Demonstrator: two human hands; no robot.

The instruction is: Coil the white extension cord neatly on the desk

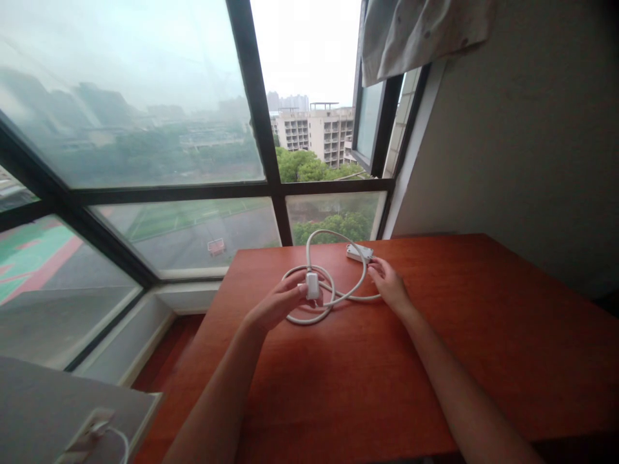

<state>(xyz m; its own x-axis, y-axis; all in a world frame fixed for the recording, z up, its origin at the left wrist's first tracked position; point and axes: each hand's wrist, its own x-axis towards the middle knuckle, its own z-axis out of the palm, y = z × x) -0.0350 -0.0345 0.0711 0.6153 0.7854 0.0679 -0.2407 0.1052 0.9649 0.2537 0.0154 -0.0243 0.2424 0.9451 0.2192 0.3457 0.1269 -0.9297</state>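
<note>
A white power cord (pixel 338 293) lies in loose loops on the reddish wooden table (pixel 435 361). My left hand (pixel 278 303) is closed on the cord's white plug (pixel 313 284), holding it just above the table. At the far end of the cord a white socket block (pixel 359 252) rests near the table's back edge. My right hand (pixel 389 283) reaches toward that block; its fingertips are at the cord right beside it, fingers slightly curled.
Large dark-framed windows (pixel 261 161) run behind and to the left of the table. A grey wall (pixel 522 142) stands on the right, with cloth (pixel 416 32) hanging at the top. At lower left a white wall socket (pixel 89 432) has a plug in it.
</note>
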